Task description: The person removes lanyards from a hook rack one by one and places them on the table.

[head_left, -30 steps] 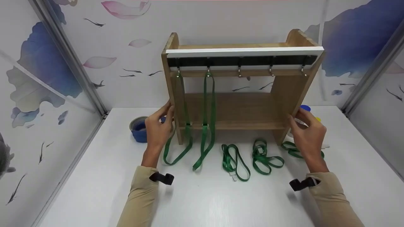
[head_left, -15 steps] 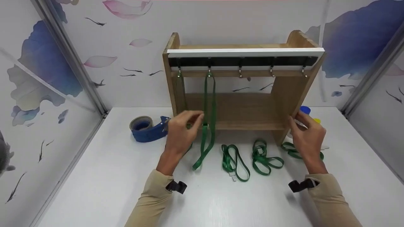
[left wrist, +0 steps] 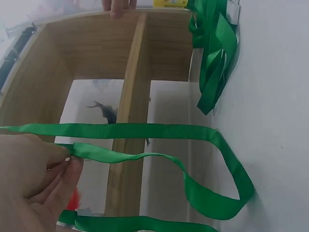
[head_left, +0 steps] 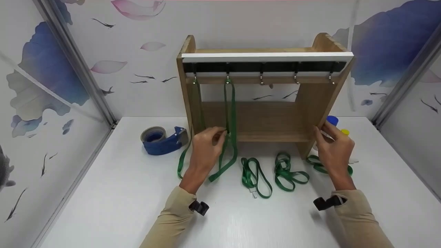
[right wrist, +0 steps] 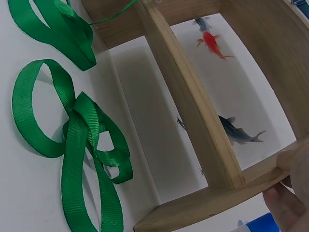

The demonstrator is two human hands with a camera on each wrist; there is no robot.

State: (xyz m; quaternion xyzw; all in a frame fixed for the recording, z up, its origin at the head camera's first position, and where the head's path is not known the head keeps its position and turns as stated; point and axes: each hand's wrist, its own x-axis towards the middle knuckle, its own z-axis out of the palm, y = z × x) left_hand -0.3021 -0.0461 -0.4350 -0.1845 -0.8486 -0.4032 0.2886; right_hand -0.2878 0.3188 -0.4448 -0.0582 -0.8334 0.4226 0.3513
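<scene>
A wooden shelf rack stands on the table with a row of metal hooks along its white and black front bar. From the second hook hangs a green lanyard. My left hand pinches it part way down, and its lower loop shows in the left wrist view as a bent green ribbon. Another green lanyard hangs from the leftmost hook, partly hidden behind that hand. My right hand holds the edge of the rack's right side panel; the right wrist view shows fingers on the wood.
Three folded green lanyards lie in front of the rack: one left, one middle, one right partly behind my right hand. A blue tape dispenser sits left. Blue and yellow caps show behind the right hand.
My left hand has left the rack's left side, moved right and taken hold of the second hanging lanyard, whose loop has shifted. The right hand has stayed on the right panel.
</scene>
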